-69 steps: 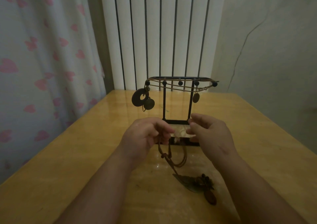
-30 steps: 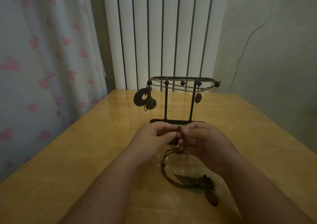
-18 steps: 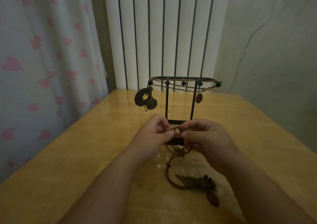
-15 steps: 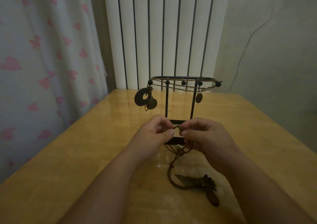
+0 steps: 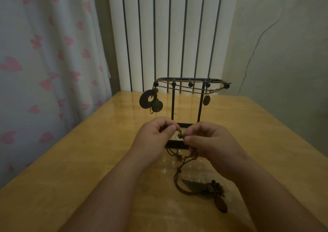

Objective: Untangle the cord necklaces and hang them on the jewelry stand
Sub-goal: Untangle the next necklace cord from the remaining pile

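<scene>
While the left hand (image 5: 154,135) and right hand (image 5: 211,143) pinch the cord (image 5: 175,180) at a knot (image 5: 180,135) before the stand (image 5: 173,105), mid-table (image 5: 88,151), pendants (image 5: 204,189) lying toward the near edge, a hard tug may tighten the tangle or topple the stand.

The left hand (image 5: 156,135) and the right hand (image 5: 211,143) are held close together, fingertips almost touching; each has curled fingers and pinches the brown cord necklace (image 5: 181,135).

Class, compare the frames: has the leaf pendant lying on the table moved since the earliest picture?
No. The leaf pendant lies just as far in front of the stand base, slightly to its right, as before.
</scene>
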A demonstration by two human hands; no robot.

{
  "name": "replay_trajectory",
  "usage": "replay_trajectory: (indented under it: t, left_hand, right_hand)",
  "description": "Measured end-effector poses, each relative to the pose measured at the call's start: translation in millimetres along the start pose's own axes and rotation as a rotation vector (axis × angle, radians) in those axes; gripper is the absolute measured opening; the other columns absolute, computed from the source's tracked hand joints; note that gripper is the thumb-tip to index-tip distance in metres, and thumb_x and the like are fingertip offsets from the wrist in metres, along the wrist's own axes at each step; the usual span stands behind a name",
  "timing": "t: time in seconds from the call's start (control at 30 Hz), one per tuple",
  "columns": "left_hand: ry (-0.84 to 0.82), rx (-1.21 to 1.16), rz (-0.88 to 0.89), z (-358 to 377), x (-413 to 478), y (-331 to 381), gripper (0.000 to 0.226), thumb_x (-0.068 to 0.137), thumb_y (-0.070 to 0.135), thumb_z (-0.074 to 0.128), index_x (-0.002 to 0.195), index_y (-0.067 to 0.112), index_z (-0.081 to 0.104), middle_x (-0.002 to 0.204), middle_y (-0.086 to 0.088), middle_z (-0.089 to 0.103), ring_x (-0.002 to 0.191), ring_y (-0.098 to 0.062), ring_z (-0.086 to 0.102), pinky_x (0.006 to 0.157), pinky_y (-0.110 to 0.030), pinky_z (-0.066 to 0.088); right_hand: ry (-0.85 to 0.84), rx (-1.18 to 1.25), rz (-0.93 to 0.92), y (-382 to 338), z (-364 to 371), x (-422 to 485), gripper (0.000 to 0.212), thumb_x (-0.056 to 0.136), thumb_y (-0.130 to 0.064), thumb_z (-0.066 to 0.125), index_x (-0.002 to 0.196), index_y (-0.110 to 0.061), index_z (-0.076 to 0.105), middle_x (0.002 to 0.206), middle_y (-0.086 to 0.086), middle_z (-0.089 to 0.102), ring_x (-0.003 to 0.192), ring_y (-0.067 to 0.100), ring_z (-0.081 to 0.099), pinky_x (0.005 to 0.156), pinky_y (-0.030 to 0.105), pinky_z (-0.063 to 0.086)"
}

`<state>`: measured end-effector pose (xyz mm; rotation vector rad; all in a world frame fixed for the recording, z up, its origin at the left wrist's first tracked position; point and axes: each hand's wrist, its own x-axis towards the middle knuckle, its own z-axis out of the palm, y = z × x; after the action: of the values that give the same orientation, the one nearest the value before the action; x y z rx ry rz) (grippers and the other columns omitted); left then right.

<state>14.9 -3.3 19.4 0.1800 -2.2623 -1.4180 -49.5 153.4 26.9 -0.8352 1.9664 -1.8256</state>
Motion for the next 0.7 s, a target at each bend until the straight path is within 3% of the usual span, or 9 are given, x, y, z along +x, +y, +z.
replay_trajectory:
  t: [0.17,0.37,0.47,0.57,0.7]
  left_hand:
    - [0.013,-0.012,0.020,0,-1,0,0.015,0.097,0.025,0.056,0.093,0.032,0.068,0.091,0.014,0.064,0.087,0.005,0.056,0.070,-0.016,0.040]
    - [0.038,-0.044,-0.015,1,2,-3,0.017,0.099,0.026,0.051,0.092,0.029,0.065,0.092,0.009,0.065,0.087,-0.004,0.060,0.067,-0.019,0.047]
    - [0.162,-0.116,-0.061,0,5,-5,0.021,0.102,0.030,0.044,0.091,0.027,0.062,0.081,0.000,0.065,0.082,-0.016,0.065,0.069,-0.030,0.056]
    - [0.271,-0.182,-0.093,-3,9,-7,0.022,0.102,0.030,0.042,0.095,0.025,0.063,0.066,0.001,0.056,0.066,-0.019,0.058,0.065,-0.034,0.052]
    - [0.397,-0.270,-0.117,-5,12,-12,0.023,0.102,0.031,0.044,0.095,0.026,0.065,0.061,0.003,0.046,0.057,-0.014,0.042,0.057,-0.034,0.039]
  right_hand:
    - [0.000,-0.035,-0.002,-1,1,-1,0.016,0.082,-0.004,0.071,0.094,-0.015,0.071,0.081,0.002,0.070,0.066,0.011,0.065,0.060,0.021,0.052]
    - [0.034,-0.009,0.030,-2,3,-1,0.014,0.089,-0.005,0.062,0.095,-0.013,0.072,0.080,0.002,0.073,0.062,0.010,0.061,0.057,0.021,0.050]
    - [0.086,0.059,0.116,-5,-2,1,0.022,0.096,-0.008,0.050,0.098,-0.009,0.072,0.071,0.006,0.067,0.060,0.015,0.053,0.055,0.025,0.046]
    - [0.100,0.083,0.196,-6,-6,1,0.030,0.097,-0.013,0.042,0.099,-0.008,0.071,0.063,0.004,0.055,0.062,0.019,0.048,0.061,0.031,0.042]
    - [0.055,0.083,0.230,-5,-9,1,0.033,0.093,-0.004,0.039,0.097,-0.007,0.071,0.065,0.006,0.053,0.070,0.026,0.054,0.070,0.037,0.051]
